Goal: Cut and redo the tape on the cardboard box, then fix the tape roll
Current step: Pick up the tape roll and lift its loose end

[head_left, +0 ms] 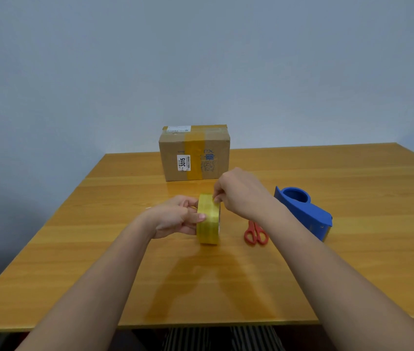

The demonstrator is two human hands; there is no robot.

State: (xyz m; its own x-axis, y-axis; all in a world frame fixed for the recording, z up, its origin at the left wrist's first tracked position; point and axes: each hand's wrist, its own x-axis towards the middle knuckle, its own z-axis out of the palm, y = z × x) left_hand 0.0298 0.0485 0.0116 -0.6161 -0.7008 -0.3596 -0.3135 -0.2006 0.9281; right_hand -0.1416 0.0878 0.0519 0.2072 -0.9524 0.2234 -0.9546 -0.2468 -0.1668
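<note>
A yellowish clear tape roll (208, 221) is held upright on edge above the middle of the wooden table (99, 262). My left hand (175, 217) grips it from the left, thumb across its face. My right hand (238, 192) pinches at the top rim of the roll with its fingertips. The cardboard box (195, 153), closed with a yellow tape strip over its top and front, stands at the far side of the table. A blue tape dispenser (304, 211) lies to the right with nothing in it.
Red-handled scissors (256, 233) lie on the table between the roll and the dispenser, partly under my right forearm. A grey wall rises behind the table. Striped fabric shows below the near table edge.
</note>
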